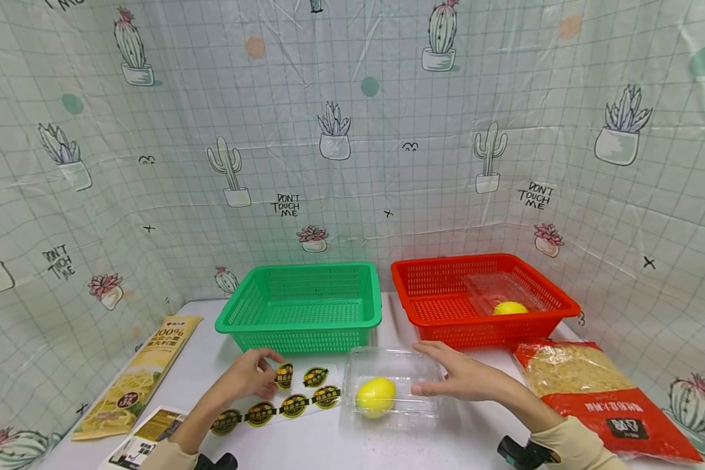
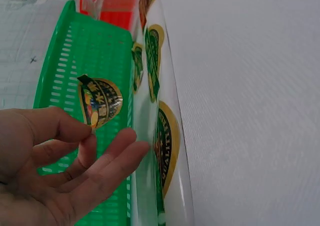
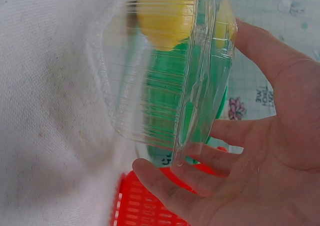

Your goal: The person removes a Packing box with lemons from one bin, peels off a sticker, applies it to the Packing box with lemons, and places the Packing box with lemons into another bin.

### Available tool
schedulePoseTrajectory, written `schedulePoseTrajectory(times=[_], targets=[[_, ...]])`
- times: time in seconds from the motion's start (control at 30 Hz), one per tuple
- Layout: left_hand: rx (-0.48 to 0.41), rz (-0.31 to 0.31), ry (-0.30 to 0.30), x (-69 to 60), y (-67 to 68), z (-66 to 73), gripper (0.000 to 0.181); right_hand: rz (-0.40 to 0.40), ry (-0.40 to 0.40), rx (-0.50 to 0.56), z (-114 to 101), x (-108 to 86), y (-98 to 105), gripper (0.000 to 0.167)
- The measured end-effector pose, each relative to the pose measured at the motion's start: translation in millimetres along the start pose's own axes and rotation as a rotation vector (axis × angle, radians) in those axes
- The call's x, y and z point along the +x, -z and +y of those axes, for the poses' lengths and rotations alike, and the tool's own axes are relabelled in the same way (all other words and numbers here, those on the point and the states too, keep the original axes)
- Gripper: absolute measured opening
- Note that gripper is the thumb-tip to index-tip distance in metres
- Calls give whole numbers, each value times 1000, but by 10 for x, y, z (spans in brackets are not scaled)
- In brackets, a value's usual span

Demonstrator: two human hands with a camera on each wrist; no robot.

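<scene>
Cactus-print curtain (image 1: 364, 176) is hanging behind and on both sides of my white desk (image 1: 305, 447) in the head view. My left hand (image 1: 249, 375) is pinching a round sticker (image 1: 284, 376) just above the sticker sheet (image 1: 298, 386), where more dark-and-gold stickers are lying in rows. My right hand (image 1: 463, 376) is touching the right side of a clear box (image 1: 407, 367), thumb and fingers standing apart. Box is sitting right of the sheet, a yellow fruit (image 1: 376, 397) lying inside toward its left. Farther back, a green basket (image 1: 299, 341) is standing left of a red basket (image 1: 482, 334); the red one is holding a second clear box (image 1: 489, 285) with another yellow fruit (image 1: 510, 307). Noodle packet (image 1: 138, 378) is lying at far left, a red packet (image 1: 617, 408) at far right.

Left wrist view: thumb and forefinger are pressing together on one edge of the sticker; remaining fingers are sitting apart. Green basket is showing behind it.

Right wrist view: thumb is resting against the clear box's edge, fingers spreading around one corner; I am not able to tell which fingertips are touching. Yellow fruit is showing through ribbed plastic.
</scene>
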State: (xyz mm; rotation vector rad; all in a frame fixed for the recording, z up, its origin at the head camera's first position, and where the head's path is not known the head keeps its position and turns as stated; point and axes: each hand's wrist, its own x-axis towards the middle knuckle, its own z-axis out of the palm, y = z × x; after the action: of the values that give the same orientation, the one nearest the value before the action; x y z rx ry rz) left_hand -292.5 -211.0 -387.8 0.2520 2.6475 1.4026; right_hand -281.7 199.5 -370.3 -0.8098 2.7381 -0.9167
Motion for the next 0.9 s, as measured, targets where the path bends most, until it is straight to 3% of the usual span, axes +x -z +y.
schedulePoseTrajectory(times=[0.27, 0.57, 0.73, 0.9], targets=[[42, -8, -152, 13, -82, 118, 29, 8, 12, -10, 3, 4, 11, 84], [-23, -82, -298, 49, -278, 431, 28, 32, 15, -35, -24, 6, -11, 83], [-28, -97, -355, 107, -435, 610, 26, 145, 43, -86, -73, 10, -28, 79], [-45, -120, -393, 186, -601, 752, 28, 275, 102, -118, -138, 26, -66, 59]])
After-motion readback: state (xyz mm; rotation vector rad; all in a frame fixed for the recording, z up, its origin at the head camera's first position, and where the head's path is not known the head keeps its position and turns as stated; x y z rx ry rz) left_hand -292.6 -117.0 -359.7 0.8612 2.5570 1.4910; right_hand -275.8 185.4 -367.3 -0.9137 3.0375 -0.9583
